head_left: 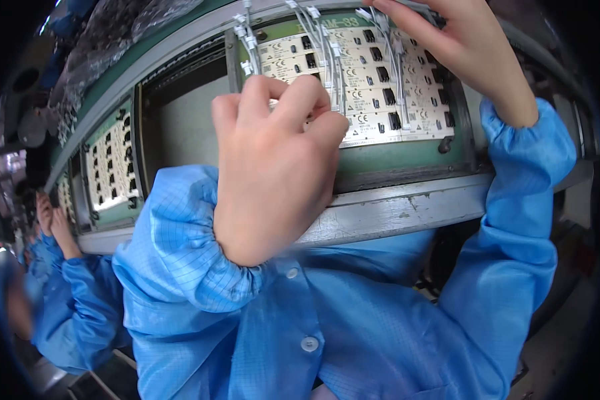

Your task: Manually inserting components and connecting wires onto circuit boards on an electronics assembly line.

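Observation:
My left hand (280, 160) is bent over the left part of a panel of white circuit boards (367, 127). Its fingers are curled and closed, with the tips pointing down at the boards; what they hold, if anything, is hidden behind the hand. White wire leads with small connectors (335, 50) run in bunches across the panel, some right beside these fingers. At the panel's upper right is my right hand (470, 47), its fingers reaching left near a white connector (365, 13). The top edge of the picture cuts off part of those fingers, so their grip does not show.
The panel sits in a green fixture (380, 160) on a line with a metal front rail (407, 212). Further left stands another fixture with white boards (111, 163). A co-worker in a blue sleeve (90, 300) works at the far left. Clear plastic bags (107, 50) lie behind the line.

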